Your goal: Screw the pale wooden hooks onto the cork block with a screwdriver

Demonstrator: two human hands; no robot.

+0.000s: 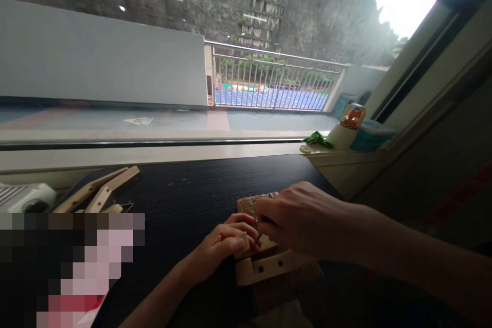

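Note:
My left hand (225, 238) is closed with thumb and fingers on a pale wooden piece (241, 246). My right hand (295, 212) is curled into a fist, palm down, just right of my left fingers. A thin dark metal shaft (258, 239) sticks out below the right fist toward the wood; its handle is hidden, so I cannot tell the tool's kind. In front lies another wooden piece (248, 270) with two dark holes. Beneath both hands is a rough brown board (246, 206), partly covered by the right hand.
Several drilled wooden bars (111, 188) lie at the left of the black table (184, 205), beside a white machine (28, 197). Small wood chips dot the table. On the right sill are a green cloth (315, 138), a blender-like jug (348, 128) and a teal tub (371, 136).

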